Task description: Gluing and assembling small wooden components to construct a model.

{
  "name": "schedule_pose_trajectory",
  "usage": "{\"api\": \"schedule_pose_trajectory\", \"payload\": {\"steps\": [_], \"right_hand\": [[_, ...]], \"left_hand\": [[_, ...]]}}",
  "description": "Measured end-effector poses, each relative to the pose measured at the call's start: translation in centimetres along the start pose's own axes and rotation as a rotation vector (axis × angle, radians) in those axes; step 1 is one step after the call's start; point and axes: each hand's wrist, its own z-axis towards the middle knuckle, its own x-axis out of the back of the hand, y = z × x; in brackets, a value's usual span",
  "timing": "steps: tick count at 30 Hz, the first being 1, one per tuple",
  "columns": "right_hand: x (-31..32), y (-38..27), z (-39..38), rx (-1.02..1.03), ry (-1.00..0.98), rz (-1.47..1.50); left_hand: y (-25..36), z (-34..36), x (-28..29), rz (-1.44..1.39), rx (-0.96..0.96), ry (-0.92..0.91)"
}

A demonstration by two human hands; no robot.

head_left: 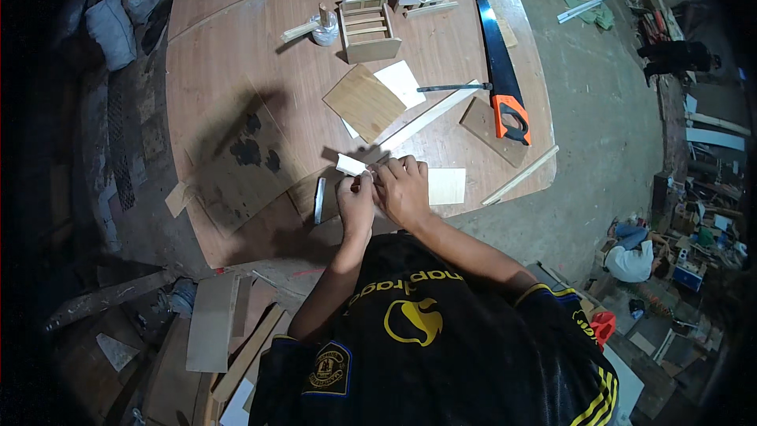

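Note:
Near the front edge of the table, my left hand [356, 203] and my right hand [404, 192] meet with fingertips close together. A small pale block [350, 165] sticks out beyond the left fingers, which are pinched on it. The right fingers are curled in against the same spot, and what lies between them is hidden. Beside the left hand lies a narrow metallic strip [319, 201]. To the right of the right hand is a pale flat wooden piece [448, 186]. A long pale wooden strip [422, 122] runs diagonally just beyond both hands.
Beyond lie a brown square panel [363, 102], white sheet [400, 83], thin dark blade [452, 87], and handsaw [511, 114] over a board [485, 132]. Farther back stand a small slatted wooden frame [368, 30] and jar [324, 31]. A person [631, 260] is at the right.

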Motion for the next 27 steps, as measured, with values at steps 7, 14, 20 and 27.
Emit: {"api": "schedule_pose_trajectory", "payload": {"steps": [7, 14, 20, 27], "right_hand": [[1.0, 5.0, -1.6, 0.068, 0.108, 0.009], [6.4, 14.6, -1.7, -0.116, 0.142, 0.164], [9.6, 20.9, -1.5, -0.165, 0.128, 0.283], [9.8, 22.0, -1.0, -0.199, 0.102, 0.402]], "left_hand": [[-3.8, -1.5, -3.8, 0.115, -0.148, 0.068], [-9.4, -4.5, -7.0, 0.982, -0.262, 0.189], [-14.2, -3.9, -10.6, 1.139, -0.176, 0.236], [-19.1, -1.3, -9.7, 1.180, -0.123, 0.166]]}}
